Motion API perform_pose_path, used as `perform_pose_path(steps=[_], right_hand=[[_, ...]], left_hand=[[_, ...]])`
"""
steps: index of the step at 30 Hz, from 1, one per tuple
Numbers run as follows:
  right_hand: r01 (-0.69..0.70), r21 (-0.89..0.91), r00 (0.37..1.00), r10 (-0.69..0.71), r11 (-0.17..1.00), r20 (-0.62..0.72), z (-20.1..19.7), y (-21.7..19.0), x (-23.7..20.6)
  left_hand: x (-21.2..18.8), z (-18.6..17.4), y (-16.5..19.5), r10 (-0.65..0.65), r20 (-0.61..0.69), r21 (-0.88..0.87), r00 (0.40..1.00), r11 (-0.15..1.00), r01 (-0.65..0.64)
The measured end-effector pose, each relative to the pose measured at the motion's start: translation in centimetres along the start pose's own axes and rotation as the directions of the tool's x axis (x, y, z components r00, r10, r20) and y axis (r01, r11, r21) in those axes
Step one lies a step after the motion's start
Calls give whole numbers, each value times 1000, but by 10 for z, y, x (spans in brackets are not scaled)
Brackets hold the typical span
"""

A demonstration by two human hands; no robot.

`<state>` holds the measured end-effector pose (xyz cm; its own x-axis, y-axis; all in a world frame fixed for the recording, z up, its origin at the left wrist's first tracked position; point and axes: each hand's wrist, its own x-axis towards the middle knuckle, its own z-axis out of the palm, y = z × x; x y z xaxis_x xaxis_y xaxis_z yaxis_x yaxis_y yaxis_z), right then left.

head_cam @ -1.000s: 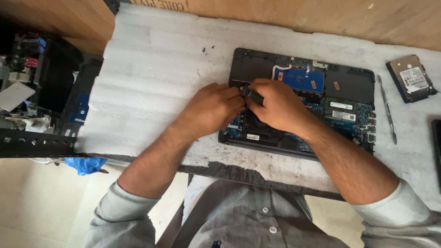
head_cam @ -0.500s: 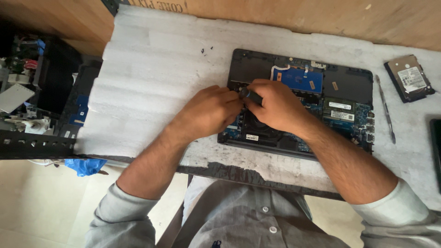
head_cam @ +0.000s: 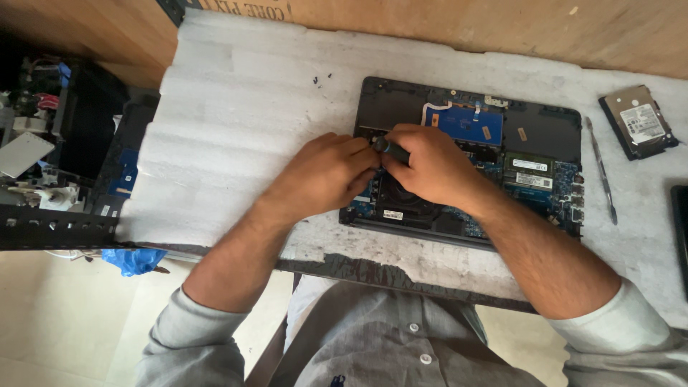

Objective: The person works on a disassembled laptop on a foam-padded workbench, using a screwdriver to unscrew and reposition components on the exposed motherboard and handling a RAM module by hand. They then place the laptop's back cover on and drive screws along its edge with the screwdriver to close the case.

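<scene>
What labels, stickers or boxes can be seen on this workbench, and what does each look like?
Hard drive: far right of the table, dark rectangle with a white label on top.
Memory module: inside the opened laptop, right of the hands, green strip with white stickers.
Small sticker: laptop's near edge, white rectangle.
Cardboard box: behind the foam sheet, brown, dark print on its face.

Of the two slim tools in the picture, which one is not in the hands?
The long thin tool lying on the white foam right of the open laptop; the dark-handled one is gripped by the right hand.
</scene>
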<state>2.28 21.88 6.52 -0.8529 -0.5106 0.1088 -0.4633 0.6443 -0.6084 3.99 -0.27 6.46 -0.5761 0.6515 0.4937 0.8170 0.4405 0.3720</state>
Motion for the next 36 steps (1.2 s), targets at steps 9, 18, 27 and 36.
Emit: perform_pose_path(steps=[9,18,27,36], right_hand=[[79,84,997,-80,993,9,-4,5,-1],[23,45,1000,-22,999,-16,-2,-4,-5],[-35,27,999,36,999,-30,-3,-8,-5],[-66,35,998,66,997,-19,-3,-8,-6]], left_hand=[[-4,-24,-10,-25,84,-122,996,992,35],[-1,-13,-15,-306,-9,-166,952,939,300],[1,1,-13,-369,48,-280,928,887,367],[4,9,-14,-365,96,-304,926,875,377]])
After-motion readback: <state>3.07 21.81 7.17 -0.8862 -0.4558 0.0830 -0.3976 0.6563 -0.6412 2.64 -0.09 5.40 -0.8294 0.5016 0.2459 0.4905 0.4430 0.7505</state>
